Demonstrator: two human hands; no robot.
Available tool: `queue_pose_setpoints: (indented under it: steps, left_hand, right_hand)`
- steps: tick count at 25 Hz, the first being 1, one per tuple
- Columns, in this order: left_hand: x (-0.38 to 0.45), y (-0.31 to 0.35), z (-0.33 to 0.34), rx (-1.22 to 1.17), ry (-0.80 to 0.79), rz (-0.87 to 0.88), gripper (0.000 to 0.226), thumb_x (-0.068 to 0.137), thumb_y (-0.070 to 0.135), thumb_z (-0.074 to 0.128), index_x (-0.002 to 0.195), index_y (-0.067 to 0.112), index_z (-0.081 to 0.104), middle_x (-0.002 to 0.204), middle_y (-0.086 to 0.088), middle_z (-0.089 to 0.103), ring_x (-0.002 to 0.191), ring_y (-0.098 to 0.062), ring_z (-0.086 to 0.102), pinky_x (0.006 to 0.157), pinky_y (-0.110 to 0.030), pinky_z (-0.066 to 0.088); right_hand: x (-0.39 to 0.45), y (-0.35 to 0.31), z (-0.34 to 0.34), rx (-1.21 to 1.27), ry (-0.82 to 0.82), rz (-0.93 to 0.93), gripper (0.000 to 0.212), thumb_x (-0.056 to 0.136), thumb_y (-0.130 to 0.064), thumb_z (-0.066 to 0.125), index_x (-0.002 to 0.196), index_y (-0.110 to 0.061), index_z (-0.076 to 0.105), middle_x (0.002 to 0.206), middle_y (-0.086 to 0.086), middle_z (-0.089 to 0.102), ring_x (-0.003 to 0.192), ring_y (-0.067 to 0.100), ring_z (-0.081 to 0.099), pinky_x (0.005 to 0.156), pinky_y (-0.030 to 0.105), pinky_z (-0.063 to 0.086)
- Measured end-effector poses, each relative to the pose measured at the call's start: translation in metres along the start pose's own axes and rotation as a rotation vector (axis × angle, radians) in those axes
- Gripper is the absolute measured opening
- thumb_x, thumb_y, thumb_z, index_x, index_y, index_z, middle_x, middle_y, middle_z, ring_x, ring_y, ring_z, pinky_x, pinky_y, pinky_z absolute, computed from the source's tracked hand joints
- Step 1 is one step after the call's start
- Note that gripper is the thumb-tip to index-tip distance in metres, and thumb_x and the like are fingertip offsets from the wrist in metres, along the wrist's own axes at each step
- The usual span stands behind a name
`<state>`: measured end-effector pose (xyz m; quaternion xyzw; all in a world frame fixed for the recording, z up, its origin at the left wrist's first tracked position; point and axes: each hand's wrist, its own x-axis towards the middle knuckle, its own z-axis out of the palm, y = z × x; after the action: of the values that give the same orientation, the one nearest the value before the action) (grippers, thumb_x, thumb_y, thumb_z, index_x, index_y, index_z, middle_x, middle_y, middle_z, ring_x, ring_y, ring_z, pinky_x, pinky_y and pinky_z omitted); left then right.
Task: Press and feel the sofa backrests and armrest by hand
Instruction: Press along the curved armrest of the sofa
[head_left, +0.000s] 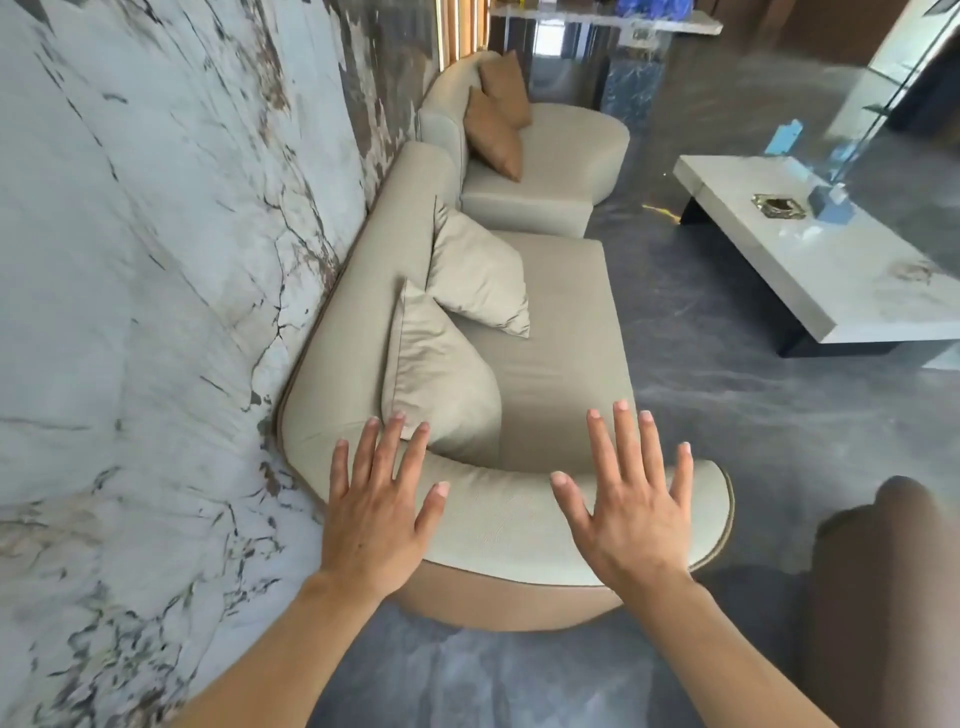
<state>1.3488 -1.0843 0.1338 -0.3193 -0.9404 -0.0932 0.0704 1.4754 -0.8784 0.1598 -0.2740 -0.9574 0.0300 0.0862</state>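
A beige sofa stands along the marble wall, seen from its near end. Its curved armrest runs across the lower middle, and its backrest runs away along the wall. My left hand lies palm down with fingers spread over the armrest's left part, near the corner with the backrest. My right hand is spread flat over the armrest's right part. Neither hand holds anything. Whether the palms touch the fabric is unclear. Two beige cushions lean on the backrest.
A second beige sofa section with two brown cushions continues farther back. A low white coffee table with an ashtray and a blue tissue box stands to the right on the dark floor. A brown rounded seat is at lower right.
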Motion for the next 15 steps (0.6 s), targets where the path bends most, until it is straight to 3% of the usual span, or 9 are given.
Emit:
queue_pose_setpoints:
  steps: [4,7,15]
  left_hand:
    - [-0.007,0.004,0.045,0.007,-0.064,0.013,0.066,0.092,0.053,0.027,0.149,0.018,0.029,0.157,-0.012,0.027,0.145,-0.033,0.022,0.117,-0.055,0.012]
    - [-0.011,0.007,0.087,0.006,-0.121,0.024,0.069,0.092,0.055,0.023,0.150,0.019,0.028,0.158,-0.012,0.025,0.145,-0.033,0.019,0.117,-0.055,0.008]
    - [-0.016,0.001,0.177,0.031,-0.162,0.063,0.070,0.090,0.059,0.023,0.149,0.021,0.028,0.158,-0.008,0.025,0.146,-0.031,0.015,0.118,-0.056,0.004]
  right_hand:
    - [-0.015,0.014,0.053,-0.018,-0.081,0.012,0.077,0.086,-0.072,-0.002,0.151,-0.030,-0.009,0.160,-0.007,-0.016,0.145,0.012,-0.022,0.116,0.048,-0.016]
    - [-0.026,0.020,0.098,-0.032,-0.139,0.008,0.076,0.086,-0.071,0.000,0.150,-0.031,-0.010,0.162,-0.005,-0.010,0.146,0.014,-0.019,0.114,0.046,-0.020]
    - [-0.034,0.031,0.196,-0.006,-0.193,-0.016,0.077,0.087,-0.070,0.000,0.152,-0.028,-0.004,0.164,-0.001,-0.001,0.148,0.019,-0.007,0.117,0.050,-0.009]
